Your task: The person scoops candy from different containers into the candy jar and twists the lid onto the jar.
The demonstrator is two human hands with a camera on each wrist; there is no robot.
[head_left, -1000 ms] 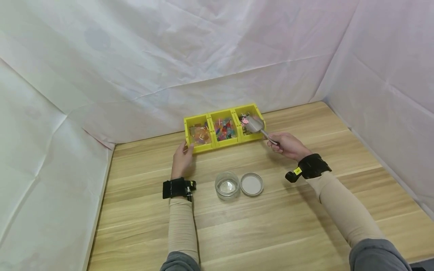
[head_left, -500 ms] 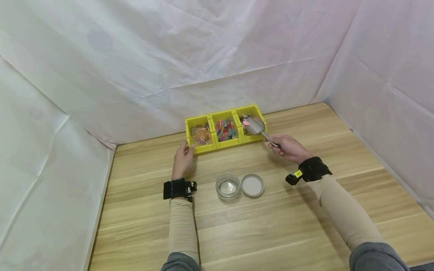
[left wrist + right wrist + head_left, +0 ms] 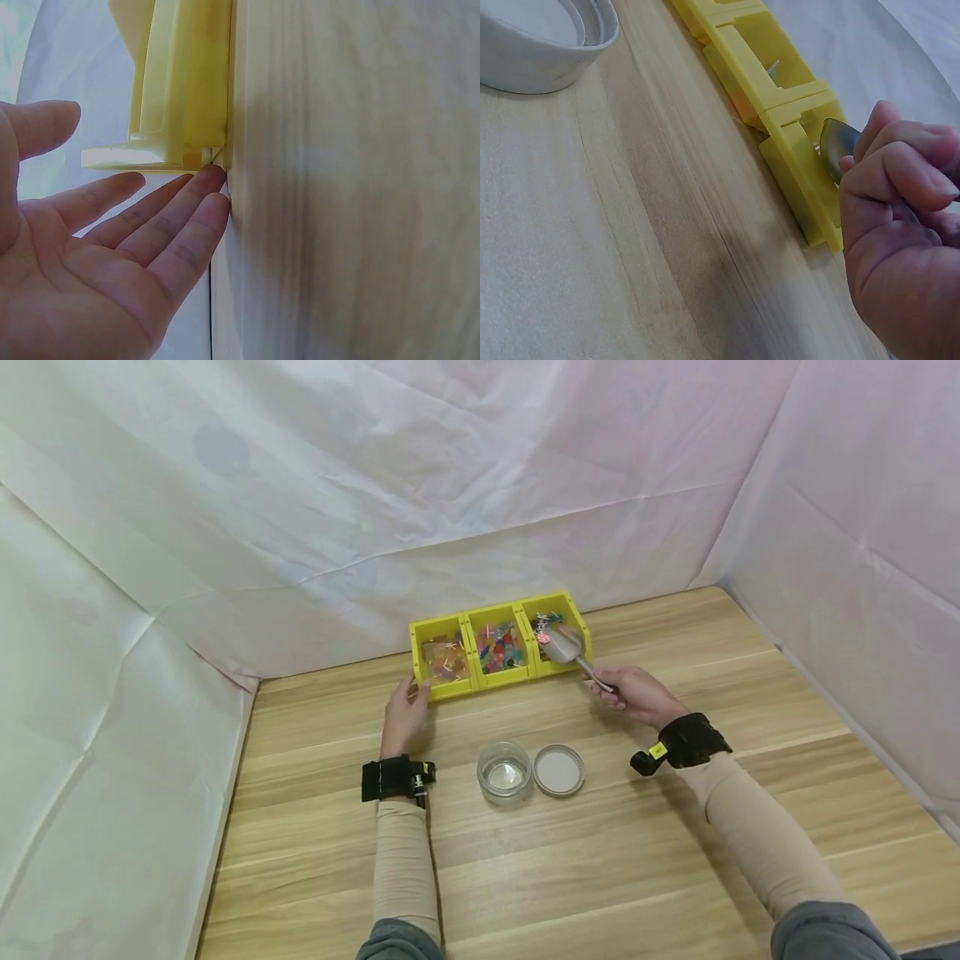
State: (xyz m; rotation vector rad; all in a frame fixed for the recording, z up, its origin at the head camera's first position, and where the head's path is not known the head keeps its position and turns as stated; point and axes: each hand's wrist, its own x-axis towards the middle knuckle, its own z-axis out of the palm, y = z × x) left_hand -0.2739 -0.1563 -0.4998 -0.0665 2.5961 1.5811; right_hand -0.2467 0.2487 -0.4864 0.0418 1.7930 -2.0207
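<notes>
Bins (image 3: 498, 647): three in a row at table's (image 3: 525, 877) far edge, against the backdrop | scoop (image 3: 562, 646): over rightmost bin, right hand (image 3: 633, 693) just in front-right | left hand (image 3: 403, 714): touching leftmost bin's front-left corner | jar (image 3: 504, 772): in front of bins, between hands | lid (image 3: 558, 769): just right of jar

Three yellow bins (image 3: 499, 647) stand joined in one row at the far side of the bench (image 3: 525, 860), each holding a heap of small coloured pieces too fine to count. One metal scoop (image 3: 564, 646) sits over the right bin. Nearer lie one glass jar (image 3: 504, 772) and one round lid (image 3: 558, 769), side by side. Two hands show, left (image 3: 403, 714) and right (image 3: 636, 692).
</notes>
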